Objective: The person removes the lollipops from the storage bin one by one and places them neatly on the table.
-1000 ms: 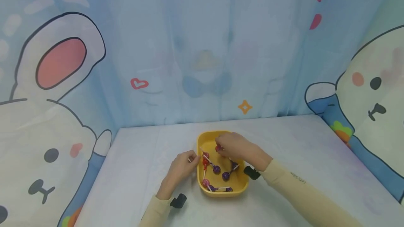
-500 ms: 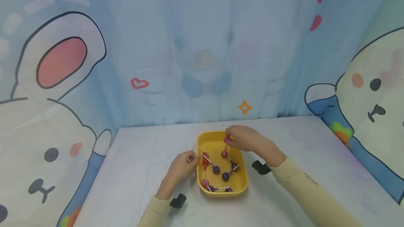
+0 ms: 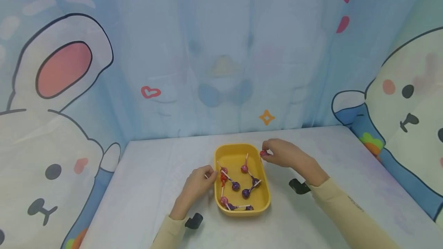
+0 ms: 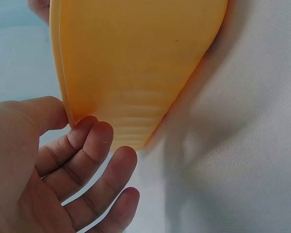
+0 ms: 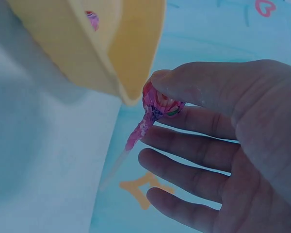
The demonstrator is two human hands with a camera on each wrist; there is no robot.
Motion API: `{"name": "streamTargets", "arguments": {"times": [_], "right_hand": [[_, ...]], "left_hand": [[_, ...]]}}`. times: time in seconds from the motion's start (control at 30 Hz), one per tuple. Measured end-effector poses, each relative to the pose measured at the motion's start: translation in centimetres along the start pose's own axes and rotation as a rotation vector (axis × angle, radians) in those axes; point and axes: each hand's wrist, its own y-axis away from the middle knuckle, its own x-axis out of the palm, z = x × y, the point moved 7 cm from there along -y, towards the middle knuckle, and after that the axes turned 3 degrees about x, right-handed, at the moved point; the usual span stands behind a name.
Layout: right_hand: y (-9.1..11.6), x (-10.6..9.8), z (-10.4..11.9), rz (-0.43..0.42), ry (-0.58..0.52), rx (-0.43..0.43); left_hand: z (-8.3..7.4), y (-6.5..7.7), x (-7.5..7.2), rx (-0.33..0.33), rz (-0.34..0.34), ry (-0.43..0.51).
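Note:
A yellow plastic tub (image 3: pixel 232 152) stands on the white tabletop with several wrapped lollipops in it. My left hand (image 3: pixel 199 181) pinches its left rim between thumb and fingers; the left wrist view shows the thumb on one face and fingertips on the ribbed outer wall (image 4: pixel 136 116). Just past the right rim, my right hand (image 3: pixel 285 155) pinches a pink-wrapped lollipop (image 5: pixel 160 104) by its candy head, its white stick pointing down. Inside the tub, a pink lollipop (image 3: pixel 244 169) lies near the middle, purple ones (image 3: pixel 246 193) nearer the front, and a red one (image 3: pixel 223 178) along the left wall.
A white cloth covers the tabletop (image 3: pixel 166 156) around the tub. Behind it hangs a blue curtain (image 3: pixel 221 30) printed with cartoon rabbits. A dark wrist camera (image 3: pixel 299 186) sits under the right wrist, another camera (image 3: pixel 194 221) under the left.
My right hand has lifted the pink lollipop from inside the tub and carried it right, over the rim. Another pink lollipop inside has come into view. My left hand has stayed at the rim.

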Motion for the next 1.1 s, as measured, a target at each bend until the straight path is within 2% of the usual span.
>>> {"name": "streamTargets", "arguments": {"times": [0.3, 0.4, 0.6, 1.1], "right_hand": [[-0.2, 1.0, -2.5, 0.023, -0.010, 0.044], [-0.3, 1.6, -3.2, 0.047, -0.007, 0.058], [-0.3, 3.4, -4.5, 0.088, -0.040, 0.097], [-1.1, 6.3, -5.3, 0.123, -0.025, 0.160]], "left_hand": [[-0.1, -0.1, -0.2, 0.024, -0.010, 0.000], [-0.1, -0.1, -0.2, 0.043, -0.012, 0.009], [-0.1, 0.0, -0.1, 0.037, -0.002, 0.016], [0.1, 0.0, 0.1, 0.032, 0.004, 0.023]]}}
